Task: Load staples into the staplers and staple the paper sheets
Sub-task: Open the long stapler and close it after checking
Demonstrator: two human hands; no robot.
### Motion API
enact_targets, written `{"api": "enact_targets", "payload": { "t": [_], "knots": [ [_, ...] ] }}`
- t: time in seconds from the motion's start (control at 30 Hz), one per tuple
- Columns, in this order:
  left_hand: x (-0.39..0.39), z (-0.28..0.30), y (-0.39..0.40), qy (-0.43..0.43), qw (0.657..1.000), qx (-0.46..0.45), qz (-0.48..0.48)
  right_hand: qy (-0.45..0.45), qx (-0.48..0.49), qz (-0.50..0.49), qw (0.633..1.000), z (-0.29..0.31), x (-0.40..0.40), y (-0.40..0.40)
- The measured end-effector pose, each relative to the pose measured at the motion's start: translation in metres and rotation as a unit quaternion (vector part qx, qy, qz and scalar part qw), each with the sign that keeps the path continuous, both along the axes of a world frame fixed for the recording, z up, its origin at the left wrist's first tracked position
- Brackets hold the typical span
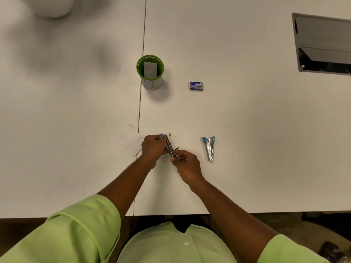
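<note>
My left hand (152,148) grips a small metal stapler (169,146) with a purple tip, held above the white table (247,120). My right hand (187,165) pinches the stapler's near end, where its metal parts stick out. A second stapler (209,148) with blue tips lies opened on the table to the right. A short strip of staples (170,134) lies just beyond the held stapler. A blue staple box (196,86) sits farther back. White paper sheets (130,141) lie under and left of my left hand.
A green cup (150,72) holding a white folded item stands behind the hands, beside the seam between the two tabletops. A rectangular metal cable hatch (322,44) is set into the table at the far right. The table's front edge runs just before my torso.
</note>
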State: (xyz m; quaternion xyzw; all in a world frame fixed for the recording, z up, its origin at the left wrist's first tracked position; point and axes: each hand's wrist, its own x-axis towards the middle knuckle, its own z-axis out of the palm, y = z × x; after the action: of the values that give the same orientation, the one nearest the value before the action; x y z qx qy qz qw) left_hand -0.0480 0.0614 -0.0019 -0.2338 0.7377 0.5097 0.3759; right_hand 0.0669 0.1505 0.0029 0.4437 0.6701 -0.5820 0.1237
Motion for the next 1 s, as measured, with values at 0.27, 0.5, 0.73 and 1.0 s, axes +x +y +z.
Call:
{"api": "enact_targets", "payload": {
  "t": [0.27, 0.5, 0.73, 1.0],
  "knots": [
    [-0.004, 0.0, 0.003, 0.072, 0.989, 0.069, -0.108, 0.024, 0.28, 0.149, 0.948, 0.005, 0.001, 0.013],
    [-0.012, -0.005, -0.019, 0.393, 0.852, -0.152, -0.31, -0.003, 0.298, 0.103, 0.949, 0.003, -0.014, 0.032],
    [-0.031, -0.047, -0.069, 0.448, 0.762, -0.232, -0.406, -0.057, 0.369, 0.131, 0.918, -0.001, -0.029, 0.055],
    [-0.034, -0.068, -0.082, 0.444, 0.746, -0.252, -0.427, -0.019, 0.419, 0.1, 0.902, 0.002, -0.034, 0.049]
  ]
}}
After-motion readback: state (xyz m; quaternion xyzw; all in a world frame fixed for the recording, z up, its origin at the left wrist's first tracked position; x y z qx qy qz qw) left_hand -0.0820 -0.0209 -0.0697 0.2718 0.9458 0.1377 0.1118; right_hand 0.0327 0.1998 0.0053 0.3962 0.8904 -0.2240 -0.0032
